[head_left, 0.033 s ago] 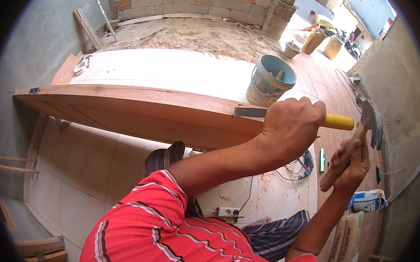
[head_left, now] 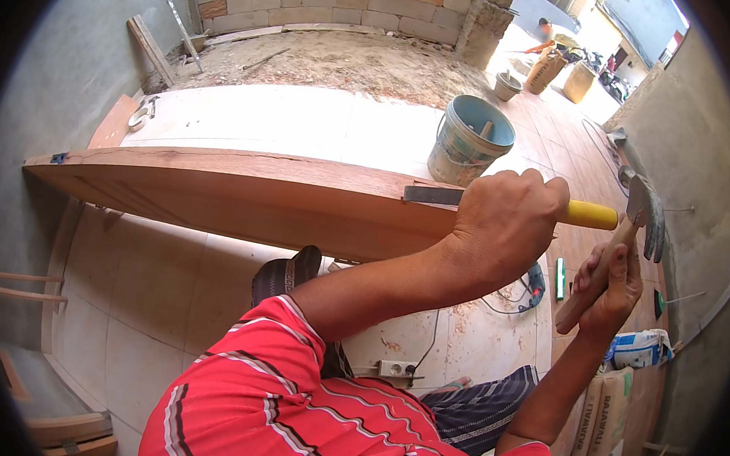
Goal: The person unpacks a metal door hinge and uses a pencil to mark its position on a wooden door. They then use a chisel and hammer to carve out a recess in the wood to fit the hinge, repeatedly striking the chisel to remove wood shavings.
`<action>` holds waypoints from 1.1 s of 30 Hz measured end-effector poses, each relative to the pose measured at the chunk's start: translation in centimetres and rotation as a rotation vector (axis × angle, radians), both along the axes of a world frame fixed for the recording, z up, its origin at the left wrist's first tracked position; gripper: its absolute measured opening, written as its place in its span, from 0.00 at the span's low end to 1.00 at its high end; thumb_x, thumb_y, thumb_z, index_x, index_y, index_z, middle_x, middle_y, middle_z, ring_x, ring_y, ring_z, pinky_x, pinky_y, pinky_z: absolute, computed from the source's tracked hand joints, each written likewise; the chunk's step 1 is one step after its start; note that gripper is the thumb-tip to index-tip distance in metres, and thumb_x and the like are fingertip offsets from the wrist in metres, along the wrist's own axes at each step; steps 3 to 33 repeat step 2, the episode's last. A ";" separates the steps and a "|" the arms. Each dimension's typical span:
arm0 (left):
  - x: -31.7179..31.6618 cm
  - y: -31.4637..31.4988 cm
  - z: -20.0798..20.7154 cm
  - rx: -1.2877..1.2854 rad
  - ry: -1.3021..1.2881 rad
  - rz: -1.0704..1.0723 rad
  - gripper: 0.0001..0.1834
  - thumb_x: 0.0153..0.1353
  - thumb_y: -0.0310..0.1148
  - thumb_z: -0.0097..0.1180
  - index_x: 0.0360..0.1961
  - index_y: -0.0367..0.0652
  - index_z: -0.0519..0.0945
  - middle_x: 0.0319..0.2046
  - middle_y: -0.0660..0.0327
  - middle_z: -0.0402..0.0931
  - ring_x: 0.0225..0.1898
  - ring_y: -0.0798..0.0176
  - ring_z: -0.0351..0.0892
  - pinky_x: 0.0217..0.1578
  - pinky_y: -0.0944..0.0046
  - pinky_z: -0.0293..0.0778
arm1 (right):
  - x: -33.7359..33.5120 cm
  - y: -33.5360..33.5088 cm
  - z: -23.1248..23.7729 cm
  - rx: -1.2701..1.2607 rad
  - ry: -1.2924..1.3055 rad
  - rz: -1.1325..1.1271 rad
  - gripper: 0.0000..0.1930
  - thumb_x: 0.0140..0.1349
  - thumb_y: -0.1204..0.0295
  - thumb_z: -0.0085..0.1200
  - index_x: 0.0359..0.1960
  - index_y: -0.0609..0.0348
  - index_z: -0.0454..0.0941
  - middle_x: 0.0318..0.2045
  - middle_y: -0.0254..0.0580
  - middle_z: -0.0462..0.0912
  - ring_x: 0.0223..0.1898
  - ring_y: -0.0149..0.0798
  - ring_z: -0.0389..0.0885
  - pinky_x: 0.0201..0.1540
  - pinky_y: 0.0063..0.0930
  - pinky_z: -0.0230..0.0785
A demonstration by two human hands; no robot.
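My left hand [head_left: 510, 223] is wrapped round a chisel with a yellow handle [head_left: 590, 214] and a flat steel blade [head_left: 433, 196]. The blade lies nearly level along the upper edge of a wooden door panel [head_left: 244, 165], its tip beside a shallow cut. My right hand [head_left: 613, 291] grips the wooden handle of a claw hammer [head_left: 597, 281]. The hammer's head [head_left: 648, 218] is raised just right of the chisel's butt end, and a small gap seems to lie between them. The panel stands on its long edge, partly hidden behind my left arm.
Behind the panel stands a stained bucket [head_left: 473, 139]. A corded power tool [head_left: 533, 288] and wood shavings lie on the tiles near a socket block [head_left: 395, 368]. Paper sacks [head_left: 603, 418] sit at the lower right. Rough walls [head_left: 50, 88] flank both sides. A person is far off.
The chisel has shifted very slightly, its tip a touch further left on the door edge. Both hands keep their grips, and the surroundings look the same.
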State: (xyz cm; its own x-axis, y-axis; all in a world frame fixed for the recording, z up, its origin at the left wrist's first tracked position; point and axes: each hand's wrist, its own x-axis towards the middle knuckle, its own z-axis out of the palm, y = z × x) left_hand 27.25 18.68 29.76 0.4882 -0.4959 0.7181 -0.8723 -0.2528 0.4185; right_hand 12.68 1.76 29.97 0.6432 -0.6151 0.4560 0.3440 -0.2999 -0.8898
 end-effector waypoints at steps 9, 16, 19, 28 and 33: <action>-0.5 1.2 0.9 0.070 -0.021 -0.033 0.10 0.60 0.33 0.68 0.37 0.41 0.80 0.29 0.55 0.83 0.31 0.51 0.87 0.30 0.52 0.79 | -0.5 -0.3 -0.5 0.018 -0.014 0.008 0.29 0.75 0.57 0.59 0.72 0.58 0.71 0.28 0.40 0.76 0.20 0.27 0.71 0.22 0.20 0.65; -0.5 1.2 0.9 0.070 -0.021 -0.033 0.10 0.60 0.33 0.68 0.37 0.41 0.80 0.29 0.55 0.83 0.31 0.51 0.87 0.30 0.52 0.79 | -0.5 -0.3 -0.5 0.018 -0.014 0.008 0.29 0.75 0.57 0.59 0.72 0.58 0.71 0.28 0.40 0.76 0.20 0.27 0.71 0.22 0.20 0.65; -0.5 1.2 0.9 0.070 -0.021 -0.033 0.10 0.60 0.33 0.68 0.37 0.41 0.80 0.29 0.55 0.83 0.31 0.51 0.87 0.30 0.52 0.79 | -0.5 -0.3 -0.5 0.018 -0.014 0.008 0.29 0.75 0.57 0.59 0.72 0.58 0.71 0.28 0.40 0.76 0.20 0.27 0.71 0.22 0.20 0.65; -0.5 1.2 0.9 0.070 -0.021 -0.033 0.10 0.60 0.33 0.68 0.37 0.41 0.80 0.29 0.55 0.83 0.31 0.51 0.87 0.30 0.52 0.79 | -0.5 -0.3 -0.5 0.018 -0.014 0.008 0.29 0.75 0.57 0.59 0.72 0.58 0.71 0.28 0.40 0.76 0.20 0.27 0.71 0.22 0.20 0.65; -0.5 1.2 0.9 0.070 -0.021 -0.033 0.10 0.60 0.33 0.68 0.37 0.41 0.80 0.29 0.55 0.83 0.31 0.51 0.87 0.30 0.52 0.79 | -0.5 -0.3 -0.5 0.018 -0.014 0.008 0.29 0.75 0.57 0.59 0.72 0.58 0.71 0.28 0.40 0.76 0.20 0.27 0.71 0.22 0.20 0.65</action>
